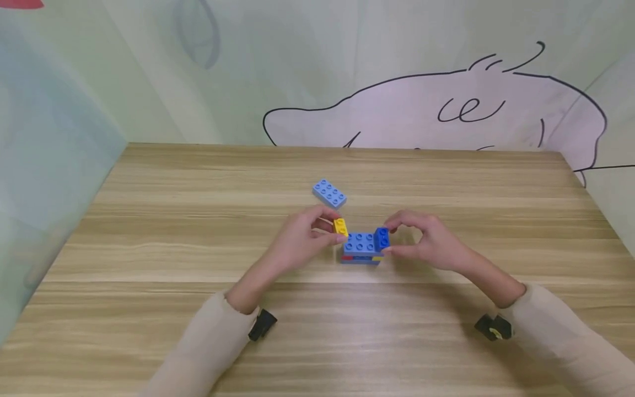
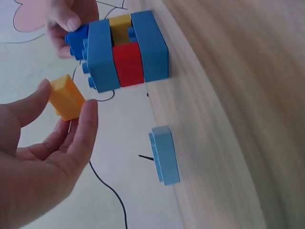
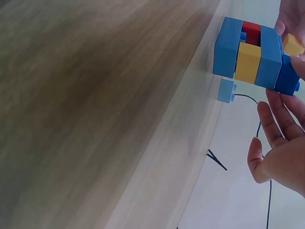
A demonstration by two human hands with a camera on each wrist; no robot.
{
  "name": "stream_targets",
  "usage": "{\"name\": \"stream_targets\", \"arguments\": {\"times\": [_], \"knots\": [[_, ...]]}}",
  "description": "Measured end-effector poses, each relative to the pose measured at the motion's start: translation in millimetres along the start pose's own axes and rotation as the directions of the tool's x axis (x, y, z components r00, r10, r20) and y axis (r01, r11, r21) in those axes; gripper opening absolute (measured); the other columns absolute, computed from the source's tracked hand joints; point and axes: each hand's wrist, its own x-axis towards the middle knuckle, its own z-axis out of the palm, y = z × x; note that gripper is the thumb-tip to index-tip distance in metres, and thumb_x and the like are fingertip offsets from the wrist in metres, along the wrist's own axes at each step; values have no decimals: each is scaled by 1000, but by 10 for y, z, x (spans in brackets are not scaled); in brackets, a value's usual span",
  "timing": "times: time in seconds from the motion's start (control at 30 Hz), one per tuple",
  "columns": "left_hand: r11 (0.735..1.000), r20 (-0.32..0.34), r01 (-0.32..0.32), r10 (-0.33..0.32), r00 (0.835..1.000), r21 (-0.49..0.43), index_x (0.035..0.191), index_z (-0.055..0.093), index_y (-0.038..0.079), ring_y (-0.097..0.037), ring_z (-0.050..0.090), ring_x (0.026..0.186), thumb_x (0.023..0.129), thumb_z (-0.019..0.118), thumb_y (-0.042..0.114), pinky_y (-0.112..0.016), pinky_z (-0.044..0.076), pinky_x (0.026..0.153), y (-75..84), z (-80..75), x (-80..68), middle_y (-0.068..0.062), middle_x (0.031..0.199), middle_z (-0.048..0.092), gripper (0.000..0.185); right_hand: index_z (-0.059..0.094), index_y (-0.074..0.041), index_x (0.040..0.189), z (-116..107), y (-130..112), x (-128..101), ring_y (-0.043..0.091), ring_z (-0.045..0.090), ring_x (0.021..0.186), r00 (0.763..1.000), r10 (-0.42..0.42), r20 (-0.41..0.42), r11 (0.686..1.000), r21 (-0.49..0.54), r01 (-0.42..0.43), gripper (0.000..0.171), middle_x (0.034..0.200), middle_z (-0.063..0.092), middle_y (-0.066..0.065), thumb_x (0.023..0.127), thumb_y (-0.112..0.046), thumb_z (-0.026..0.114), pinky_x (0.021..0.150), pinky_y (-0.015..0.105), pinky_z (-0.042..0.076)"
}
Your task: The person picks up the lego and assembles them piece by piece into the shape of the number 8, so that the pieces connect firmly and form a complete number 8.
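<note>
A small stack of building bricks (image 1: 360, 252) stands on the table. It has a light-blue brick on top and another at the bottom, with a red brick (image 2: 128, 65) and a yellow brick (image 3: 248, 63) between them at opposite ends. My right hand (image 1: 439, 242) pinches a dark-blue brick (image 1: 382, 238) that sits on the stack's right end. At the left end, my left hand (image 1: 300, 237) holds a small yellow two-stud brick (image 1: 340, 226) between thumb and fingers. In the left wrist view this yellow brick (image 2: 67, 97) is tilted and apart from the stack.
Behind the stack, a loose light-blue brick (image 1: 329, 193) lies studs up on the wooden table (image 1: 198, 220). Beyond the table's far edge rises a pale wall (image 1: 307, 66) with line drawings.
</note>
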Motion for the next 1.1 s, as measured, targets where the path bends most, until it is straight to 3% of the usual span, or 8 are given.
{"name": "stream_targets", "arguments": {"times": [0.43, 1.1], "knots": [[996, 21, -83, 84, 996, -35, 113, 58, 1, -19, 56, 100, 81, 68, 7, -24, 48, 80, 17, 147, -41, -7, 111, 59, 34, 63, -6, 101, -3, -7, 5, 17, 54, 91, 1000, 26, 8, 1000, -8, -26, 31, 101, 64, 3, 74, -9, 76, 85, 48, 44], [989, 27, -129, 128, 991, 76, 113, 58, 2, -18, 55, 105, 83, 67, 9, -27, 45, 88, 36, 166, -29, -7, 112, 60, 32, 64, -6, 100, -3, -3, 4, 16, 54, 90, 1000, 14, 1, 1000, 0, -14, 31, 99, 64, 1, 72, -10, 77, 85, 47, 43]]}}
